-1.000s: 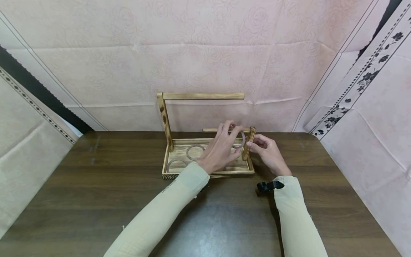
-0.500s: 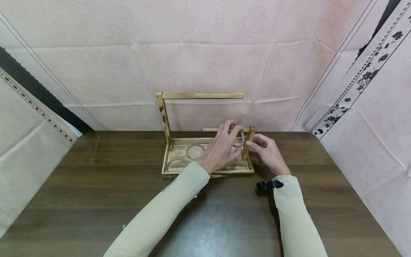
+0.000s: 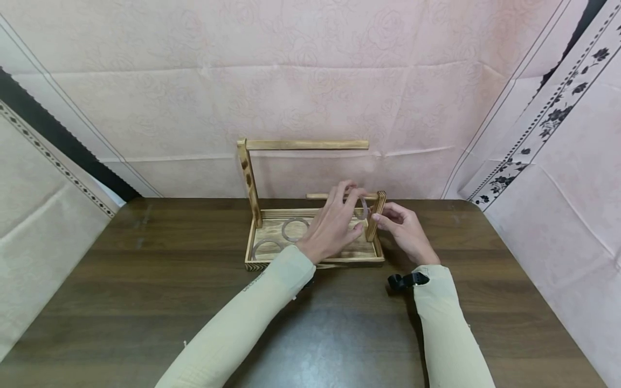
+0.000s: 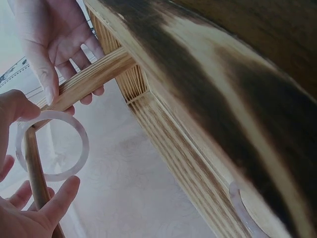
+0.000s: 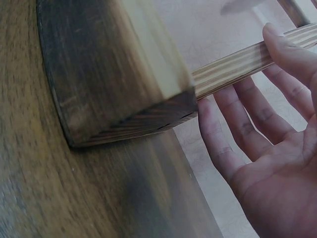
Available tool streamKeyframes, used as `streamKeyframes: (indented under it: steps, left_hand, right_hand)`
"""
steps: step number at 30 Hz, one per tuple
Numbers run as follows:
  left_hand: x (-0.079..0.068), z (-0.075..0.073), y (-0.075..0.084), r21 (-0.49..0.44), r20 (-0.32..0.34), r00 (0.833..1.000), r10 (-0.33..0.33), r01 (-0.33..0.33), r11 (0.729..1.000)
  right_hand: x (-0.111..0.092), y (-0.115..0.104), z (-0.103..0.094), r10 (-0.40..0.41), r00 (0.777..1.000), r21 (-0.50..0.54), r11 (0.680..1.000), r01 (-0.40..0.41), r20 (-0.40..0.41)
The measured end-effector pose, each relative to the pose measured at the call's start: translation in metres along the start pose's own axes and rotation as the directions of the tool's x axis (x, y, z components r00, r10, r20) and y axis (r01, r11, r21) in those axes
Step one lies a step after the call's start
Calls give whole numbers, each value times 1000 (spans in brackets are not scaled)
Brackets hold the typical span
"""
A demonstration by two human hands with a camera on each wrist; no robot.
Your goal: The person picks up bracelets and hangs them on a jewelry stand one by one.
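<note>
A wooden stand has a low tray (image 3: 349,262), a short post (image 3: 374,218) at its right end and a thin rod (image 3: 316,196) reaching left from that post. My left hand (image 3: 332,226) pinches a pale, translucent bangle (image 4: 84,144) between fingertips and thumb. In the left wrist view the rod passes through the bangle, close to the post. From the outer side, my right hand (image 5: 277,173) holds the short post, thumb on one face and fingers behind. Two more bangles lie in the tray, one bangle (image 3: 283,231) behind the other bangle (image 3: 267,241).
A taller post (image 3: 249,183) rises from the tray's back left, carrying a long horizontal bar (image 3: 305,145) above the rod. The stand sits near the far edge of a dark wooden table (image 3: 170,269). Pale patterned cloth (image 3: 310,97) hangs behind it.
The pinched bangle has shifted slightly left along the rod and turned, showing narrower in the head view. My left fingers moved a little with it; the right hand stays on the post.
</note>
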State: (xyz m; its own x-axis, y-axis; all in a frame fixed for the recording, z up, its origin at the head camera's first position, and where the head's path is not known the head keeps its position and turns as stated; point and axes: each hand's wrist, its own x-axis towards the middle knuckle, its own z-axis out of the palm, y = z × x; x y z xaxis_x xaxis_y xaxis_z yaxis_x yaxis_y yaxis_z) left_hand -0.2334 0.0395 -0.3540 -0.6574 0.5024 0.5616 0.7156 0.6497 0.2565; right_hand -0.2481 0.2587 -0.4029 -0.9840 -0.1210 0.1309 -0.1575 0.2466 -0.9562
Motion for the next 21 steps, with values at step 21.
streamKeyframes:
  steps: [21]
  left_hand:
    - [-11, -15, -9, 4, -12, 998, 67, -67, 998]
  right_hand:
    - [0, 1, 1, -16, 1000, 11, 1000, 16, -3]
